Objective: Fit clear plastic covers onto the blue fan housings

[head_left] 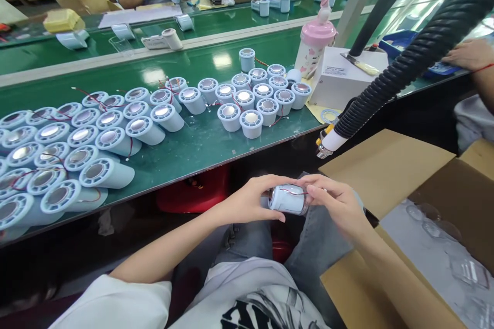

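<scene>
Above my lap I hold a light blue plastic cylinder [287, 201] lying on its side, with a thin red wire along its top. What looks like clear plastic shows around its right end. My left hand [254, 200] wraps it from the left, thumb below and fingers above. At the other end, the fingertips of my right hand [334, 199] are closed on its edge, close to the wire; I cannot tell whether they pinch the wire itself. Similar blue cylinders with silver discs, such as this one [251, 123], stand on the green bench beyond my hands.
Many more blue cylinders [108, 172] crowd the bench at left. A black ribbed hose [389, 79] hangs at right, before a white box [339, 79] and a pink-lidded cup [317, 41]. An open carton [389, 164] holds clear plastic parts. Other people work around the line.
</scene>
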`<state>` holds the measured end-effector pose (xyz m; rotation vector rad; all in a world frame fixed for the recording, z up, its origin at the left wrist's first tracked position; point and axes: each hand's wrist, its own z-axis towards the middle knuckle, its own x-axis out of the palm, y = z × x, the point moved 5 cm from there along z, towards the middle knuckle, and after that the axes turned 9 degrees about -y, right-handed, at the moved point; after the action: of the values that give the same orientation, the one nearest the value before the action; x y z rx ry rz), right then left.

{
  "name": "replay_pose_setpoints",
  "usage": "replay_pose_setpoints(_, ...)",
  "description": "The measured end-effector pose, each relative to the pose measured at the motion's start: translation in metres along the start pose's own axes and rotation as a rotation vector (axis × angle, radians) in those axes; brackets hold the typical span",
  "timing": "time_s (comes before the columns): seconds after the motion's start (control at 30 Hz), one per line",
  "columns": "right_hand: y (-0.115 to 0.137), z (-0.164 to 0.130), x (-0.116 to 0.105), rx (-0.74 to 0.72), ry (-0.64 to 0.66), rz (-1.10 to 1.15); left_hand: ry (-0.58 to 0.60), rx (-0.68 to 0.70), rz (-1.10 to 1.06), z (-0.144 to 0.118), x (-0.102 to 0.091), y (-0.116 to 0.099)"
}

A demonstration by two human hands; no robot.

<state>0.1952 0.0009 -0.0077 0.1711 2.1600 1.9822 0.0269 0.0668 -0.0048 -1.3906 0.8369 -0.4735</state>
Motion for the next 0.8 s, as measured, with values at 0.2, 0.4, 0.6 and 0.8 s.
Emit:
replay_pose_setpoints(0.2,0.009,-0.01,0.001,-0.289,0.167,-0.375,-0.026,-0.235,-0.365,-0.004,0.004,0.008)
replay_pose_setpoints(0.4,0.004,-0.012,0.001,-0.177,0.223,-0.249,0.0,-0.211,-0.293,-0.01,0.0,-0.001)
replay_pose_setpoints(0.6,0.005,-0.014,0.0,-0.064,0.246,-0.117,-0.015,-0.149,-0.275,-0.014,-0.003,-0.008)
replay_pose_setpoints(0.8,-0.004,-0.013,0.001,0.02,0.254,0.013,-0.009,-0.201,-0.412,-0.007,-0.001,-0.001)
